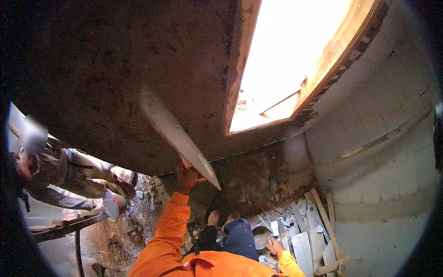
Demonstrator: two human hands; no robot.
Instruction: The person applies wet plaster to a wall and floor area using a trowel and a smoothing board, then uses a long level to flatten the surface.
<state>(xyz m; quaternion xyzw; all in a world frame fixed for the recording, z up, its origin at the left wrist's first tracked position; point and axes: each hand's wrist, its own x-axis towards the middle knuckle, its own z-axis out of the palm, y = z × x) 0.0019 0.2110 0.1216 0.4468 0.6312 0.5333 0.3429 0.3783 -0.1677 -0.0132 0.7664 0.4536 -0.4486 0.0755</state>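
Observation:
My left hand (187,178) is closed around the lower part of a long, pale straightedge (182,137). The straightedge slants from upper left to lower right, along a dark, rough wall (138,60). Down beside my right leg, my right hand (275,247) has its fingers curled at the rim of a grey basin (260,235). The inside of the basin shows only in part.
A bright window opening with a wooden frame (234,87) is above right. Planks and boards (302,249) lean by the block wall (383,175). At left, a co-worker (60,173) holds a round pan (113,204) near a raised plank (69,228). Rubble covers the floor.

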